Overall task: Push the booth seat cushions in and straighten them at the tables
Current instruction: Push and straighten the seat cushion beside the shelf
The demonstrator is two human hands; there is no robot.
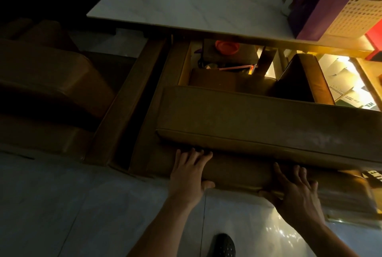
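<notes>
Dim booth, seen from above and tilted. White marble-look rectangular table [186, 2] across the top, carrying a purple box [310, 6] and a cream perforated plastic basket [355, 13] at its right end; contents of both hidden.

Long tan leather seat cushion [258, 120] stretched left to right just beyond the hands, long axis across the view, sitting skewed on a lower brown padded seat base [237, 172] that juts toward the pale tiled floor [72, 205]. Behind the cushion, an open storage gap [225, 60] holding an orange round lid or bowl [227, 47] and dark clutter too dim to name.

Left hand [189, 174] spread flat on the base's front corner, fingertips touching the cushion's underside edge. Right hand [297, 192] open, palm pressed on the base's front edge further right. Both unclenched, well apart, gripping nothing. Cushion lying directly ahead; left hand nearer its end. Likely a forward shove away from the body, evenly from both palms, to square it.

Black perforated shoe [224, 246] at bottom centre.
</notes>
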